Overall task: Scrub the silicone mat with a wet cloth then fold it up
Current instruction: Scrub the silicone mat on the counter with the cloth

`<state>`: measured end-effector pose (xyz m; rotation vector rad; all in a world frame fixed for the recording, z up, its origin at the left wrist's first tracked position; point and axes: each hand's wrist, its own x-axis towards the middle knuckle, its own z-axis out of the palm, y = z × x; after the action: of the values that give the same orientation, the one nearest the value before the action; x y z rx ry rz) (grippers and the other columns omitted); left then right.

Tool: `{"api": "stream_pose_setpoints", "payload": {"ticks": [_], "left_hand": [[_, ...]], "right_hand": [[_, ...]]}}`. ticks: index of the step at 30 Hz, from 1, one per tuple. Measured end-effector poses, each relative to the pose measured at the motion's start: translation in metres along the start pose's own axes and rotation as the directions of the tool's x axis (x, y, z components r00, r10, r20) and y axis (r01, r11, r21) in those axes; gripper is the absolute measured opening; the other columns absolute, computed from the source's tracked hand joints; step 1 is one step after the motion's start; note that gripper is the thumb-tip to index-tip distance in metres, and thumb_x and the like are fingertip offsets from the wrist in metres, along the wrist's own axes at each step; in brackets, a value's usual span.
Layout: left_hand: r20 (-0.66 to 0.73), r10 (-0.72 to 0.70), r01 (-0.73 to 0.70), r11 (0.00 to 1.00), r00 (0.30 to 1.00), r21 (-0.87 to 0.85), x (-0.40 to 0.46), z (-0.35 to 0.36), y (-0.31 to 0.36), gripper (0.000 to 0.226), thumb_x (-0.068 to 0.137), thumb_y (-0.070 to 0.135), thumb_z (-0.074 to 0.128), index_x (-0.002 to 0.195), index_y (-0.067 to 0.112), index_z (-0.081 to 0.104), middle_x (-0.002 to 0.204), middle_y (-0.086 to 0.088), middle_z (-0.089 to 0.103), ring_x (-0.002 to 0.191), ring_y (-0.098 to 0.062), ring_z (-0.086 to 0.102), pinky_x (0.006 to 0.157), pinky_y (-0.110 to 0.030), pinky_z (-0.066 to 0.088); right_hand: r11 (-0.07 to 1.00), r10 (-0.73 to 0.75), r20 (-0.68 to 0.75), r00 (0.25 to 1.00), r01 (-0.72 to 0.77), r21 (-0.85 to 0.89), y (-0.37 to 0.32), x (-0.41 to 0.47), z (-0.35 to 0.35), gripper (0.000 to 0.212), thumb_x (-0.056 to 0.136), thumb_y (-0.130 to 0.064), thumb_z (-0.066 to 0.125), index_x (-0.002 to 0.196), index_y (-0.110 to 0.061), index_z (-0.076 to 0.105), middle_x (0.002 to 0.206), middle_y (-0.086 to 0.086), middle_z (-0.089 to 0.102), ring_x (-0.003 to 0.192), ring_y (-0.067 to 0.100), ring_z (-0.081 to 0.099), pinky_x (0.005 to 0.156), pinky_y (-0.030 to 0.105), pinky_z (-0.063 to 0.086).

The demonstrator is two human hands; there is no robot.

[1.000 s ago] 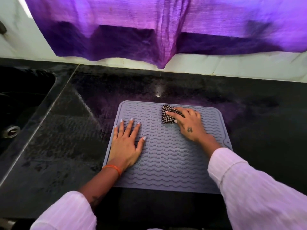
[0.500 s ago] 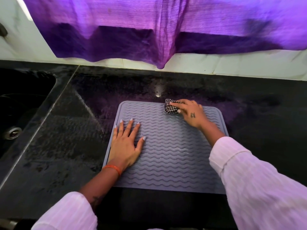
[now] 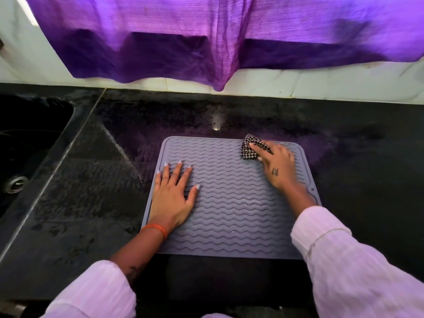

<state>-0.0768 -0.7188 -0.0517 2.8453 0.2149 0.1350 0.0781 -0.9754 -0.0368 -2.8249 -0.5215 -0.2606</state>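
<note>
My left hand (image 3: 172, 198): flat, fingers spread, pinning silicone mat (image 3: 231, 216) against sliding. My right hand (image 3: 276, 166): bunching checked cloth (image 3: 251, 148) at far edge, seemingly mid-scrub.

I'm looking at a home kitchen. Black stone counter (image 3: 91, 203), inset sink (image 3: 27, 138) with drain, tiled wall (image 3: 321, 86).

The mat (image 3: 229, 203) looks like soft grey rubber with wavy bumps. The checked cloth (image 3: 249, 149) is woven. The black bench (image 3: 91, 180) is shiny and wet.
</note>
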Motion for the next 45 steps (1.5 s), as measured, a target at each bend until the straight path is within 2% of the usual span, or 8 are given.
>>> {"api": "stream_pose_setpoints", "payload": {"ticks": [6, 9, 18, 22, 28, 35, 40, 45], "left_hand": [[0.001, -0.001, 0.001, 1.0, 1.0, -0.008, 0.0, -0.001, 0.0, 0.062, 0.095, 0.058, 0.027, 0.15, 0.03, 0.02, 0.159, 0.005, 0.009, 0.147, -0.022, -0.006, 0.119, -0.041, -0.006], [-0.001, 0.001, -0.001, 1.0, 1.0, -0.012, 0.001, -0.002, 0.001, 0.062, 0.095, 0.058, 0.028, 0.15, 0.029, 0.02, 0.159, 0.005, 0.009, 0.147, -0.022, -0.005, 0.119, -0.04, -0.006], [-0.003, 0.003, -0.003, 1.0, 1.0, 0.006, 0.0, -0.002, 0.001, 0.061, 0.096, 0.056, 0.028, 0.15, 0.028, 0.022, 0.159, 0.003, 0.012, 0.147, -0.024, -0.002, 0.119, -0.042, -0.004], [-0.006, 0.001, -0.001, 1.0, 1.0, 0.009, 0.0, -0.002, 0.003, 0.061, 0.096, 0.056, 0.029, 0.15, 0.028, 0.023, 0.159, 0.003, 0.012, 0.147, -0.025, -0.001, 0.119, -0.042, -0.004], [-0.017, 0.005, -0.005, 1.0, 1.0, 0.009, 0.001, -0.001, 0.002, 0.06, 0.096, 0.055, 0.032, 0.149, 0.027, 0.026, 0.159, 0.001, 0.015, 0.147, -0.026, 0.001, 0.119, -0.042, -0.003], [-0.013, -0.001, 0.001, 1.0, 1.0, 0.012, 0.002, 0.001, 0.001, 0.061, 0.095, 0.057, 0.03, 0.149, 0.028, 0.025, 0.159, 0.003, 0.014, 0.147, -0.025, 0.001, 0.119, -0.041, -0.004], [-0.01, -0.002, 0.002, 1.0, 1.0, 0.021, 0.002, 0.001, -0.001, 0.061, 0.095, 0.057, 0.03, 0.149, 0.028, 0.024, 0.159, 0.003, 0.014, 0.147, -0.025, 0.001, 0.119, -0.041, -0.003], [-0.013, 0.008, -0.008, 0.999, 1.0, 0.033, 0.002, 0.002, -0.001, 0.061, 0.096, 0.057, 0.03, 0.149, 0.028, 0.025, 0.158, 0.003, 0.016, 0.147, -0.025, 0.003, 0.119, -0.041, -0.002]], "right_hand": [[1.0, -0.004, 0.112, 0.994, 0.005, -0.002, -0.002, 0.003, -0.008, 0.046, 0.097, -0.02, 0.043, 0.136, -0.044, 0.041, 0.142, 0.003, 0.042, 0.122, 0.03, 0.037, 0.102, 0.043, 0.026], [0.995, -0.013, 0.053, 0.999, 0.008, 0.097, -0.001, -0.007, -0.017, 0.043, 0.096, -0.019, 0.047, 0.133, -0.042, 0.047, 0.133, 0.004, 0.051, 0.114, 0.031, 0.044, 0.096, 0.044, 0.034], [0.998, -0.031, 0.049, 0.998, 0.033, -0.05, -0.012, -0.042, -0.01, 0.045, 0.097, -0.025, 0.043, 0.137, -0.047, 0.038, 0.141, 0.001, 0.042, 0.119, 0.027, 0.038, 0.097, 0.041, 0.026], [0.991, -0.033, -0.01, 0.999, 0.034, 0.126, -0.016, -0.053, -0.019, 0.042, 0.095, -0.021, 0.05, 0.13, -0.043, 0.05, 0.133, 0.001, 0.052, 0.112, 0.029, 0.046, 0.09, 0.039, 0.029], [0.999, -0.041, 0.011, 0.999, 0.041, 0.036, -0.026, -0.082, -0.013, 0.04, 0.095, -0.021, 0.049, 0.129, -0.042, 0.051, 0.137, 0.001, 0.049, 0.12, 0.026, 0.042, 0.095, 0.039, 0.026], [0.996, -0.078, -0.046, 0.996, 0.08, 0.033, -0.028, -0.118, -0.019, 0.045, 0.089, -0.016, 0.058, 0.128, -0.038, 0.054, 0.13, 0.003, 0.054, 0.111, 0.027, 0.048, 0.09, 0.041, 0.029], [0.998, -0.051, 0.026, 0.998, 0.05, 0.035, -0.034, -0.115, -0.025, 0.043, 0.091, -0.017, 0.055, 0.128, -0.039, 0.053, 0.133, 0.002, 0.051, 0.116, 0.027, 0.044, 0.091, 0.04, 0.027], [0.996, -0.08, -0.059, 0.995, 0.082, 0.031, -0.037, -0.151, -0.029, 0.043, 0.086, -0.018, 0.062, 0.125, -0.035, 0.058, 0.127, 0.004, 0.056, 0.108, 0.029, 0.051, 0.086, 0.042, 0.032]]}}
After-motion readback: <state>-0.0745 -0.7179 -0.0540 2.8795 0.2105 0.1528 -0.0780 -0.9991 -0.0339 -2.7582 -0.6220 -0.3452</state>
